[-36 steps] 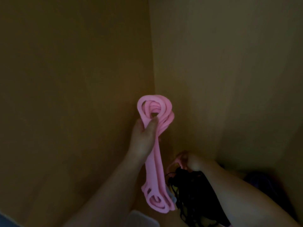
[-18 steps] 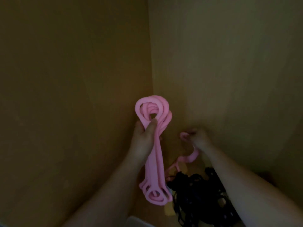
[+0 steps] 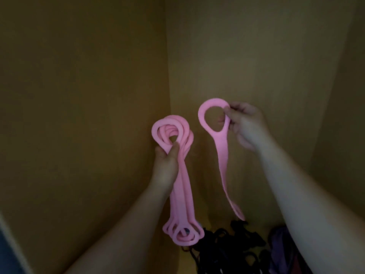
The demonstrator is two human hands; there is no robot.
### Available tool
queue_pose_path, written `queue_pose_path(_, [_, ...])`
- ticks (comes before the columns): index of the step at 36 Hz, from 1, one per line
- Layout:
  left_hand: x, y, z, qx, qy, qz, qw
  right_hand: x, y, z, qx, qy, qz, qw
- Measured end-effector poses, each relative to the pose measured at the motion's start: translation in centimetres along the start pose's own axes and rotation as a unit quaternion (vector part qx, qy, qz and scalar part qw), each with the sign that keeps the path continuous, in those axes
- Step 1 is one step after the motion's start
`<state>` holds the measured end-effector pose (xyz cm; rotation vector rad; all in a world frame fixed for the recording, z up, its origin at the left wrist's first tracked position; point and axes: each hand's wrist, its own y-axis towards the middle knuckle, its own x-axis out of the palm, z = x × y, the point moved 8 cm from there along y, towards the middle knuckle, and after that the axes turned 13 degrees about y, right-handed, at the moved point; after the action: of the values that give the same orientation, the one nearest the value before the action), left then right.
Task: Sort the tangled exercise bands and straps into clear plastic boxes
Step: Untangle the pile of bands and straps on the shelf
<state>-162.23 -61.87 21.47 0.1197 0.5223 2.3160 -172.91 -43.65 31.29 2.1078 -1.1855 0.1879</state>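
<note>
Pinching single pink band [image 3: 220, 153] by its top loop, right hand [image 3: 246, 127] | left hand [image 3: 166, 167] is gripping pink bundle [image 3: 181, 194] just beside, leftward | both are hanging lengthwise over black straps [image 3: 227, 248], lower ends possibly touching.

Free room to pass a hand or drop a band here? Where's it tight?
Free: the gap between the pink bundle in the left hand and the single pink band pinched by the right hand; also the bare brown surface left of the left forearm. Crowded: bottom centre, where the black strap tangle and a purple item lie below both bands.
</note>
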Motion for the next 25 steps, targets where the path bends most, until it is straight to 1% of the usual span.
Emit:
queue_pose_path(5, [0.4, 0.5, 3.1, 0.027, -0.018, -0.005, 0.999, 3.4, -0.5, -5.3, -0.044, 0.035, 0.005, 0.998])
queue_pose_path(8, [0.9, 0.5, 3.8, 0.020, -0.028, -0.015, 0.999, 4.9, -0.8, -6.2, -0.027, 0.066, 0.005, 0.997])
queue_pose_path(12, [1.7, -0.2, 4.0, 0.001, -0.055, -0.033, 0.998, 6.4, -2.0, -3.3, 0.027, 0.048, 0.007, 0.998])
queue_pose_path(15, [2.3, -1.1, 3.8, -0.013, -0.062, -0.065, 0.996, 6.3, -2.8, -0.4, 0.046, 0.019, 0.037, 0.998])
queue_pose_path(17, [2.6, -2.0, 4.2, 0.003, -0.075, -0.094, 0.993, 5.9, -3.2, 0.8, 0.055, 0.026, 0.063, 0.996])
queue_pose_path(19, [2.5, -2.7, 4.1, -0.001, -0.086, -0.099, 0.991, 5.7, -3.6, 1.6, 0.061, 0.045, 0.080, 0.994])
queue_pose_path(22, [2.3, -3.6, 3.3, -0.043, -0.072, -0.084, 0.993, 5.6, -4.4, 2.4, 0.057, 0.037, 0.111, 0.991])
queue_pose_path(25, [2.5, -4.6, 3.1, -0.070, -0.105, -0.087, 0.988, 5.2, -5.0, 2.6, 0.026, -0.004, 0.147, 0.989])
